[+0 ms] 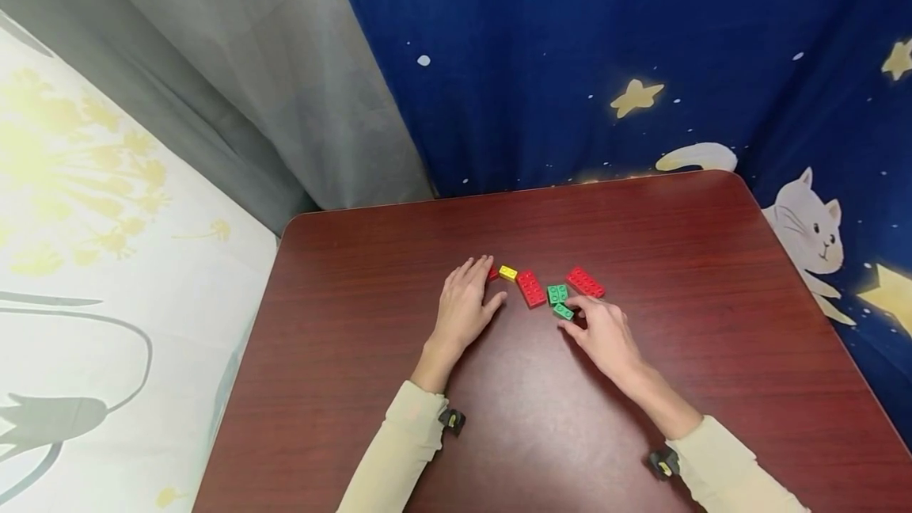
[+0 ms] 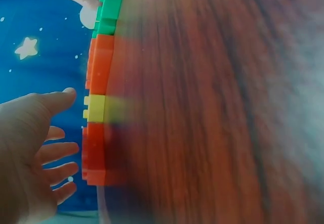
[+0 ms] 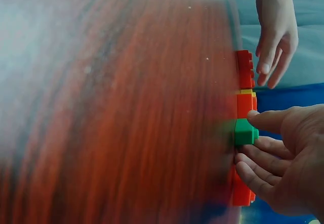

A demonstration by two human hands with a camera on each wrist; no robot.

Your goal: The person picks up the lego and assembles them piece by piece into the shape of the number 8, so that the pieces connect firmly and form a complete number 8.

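Note:
My right hand (image 1: 606,336) pinches a small green toy brick (image 1: 564,312) between thumb and fingers, down on the table. That brick lies against the near side of a green pair of studs-up bricks (image 1: 552,294), which may be one square piece. My left hand (image 1: 461,303) reaches over the left end of the row with its fingers extended and grips nothing. Its fingertips partly cover a red brick (image 1: 493,273) in the head view; the left wrist view shows them apart from this red brick (image 2: 94,153). Beside it is a small yellow brick (image 1: 508,273).
A longer red brick (image 1: 530,289) lies between the yellow and green ones, and another red brick (image 1: 586,282) lies beyond my right fingers. The brown wooden table (image 1: 342,323) backs onto a blue star-patterned curtain (image 1: 541,70) and a grey curtain (image 1: 271,70).

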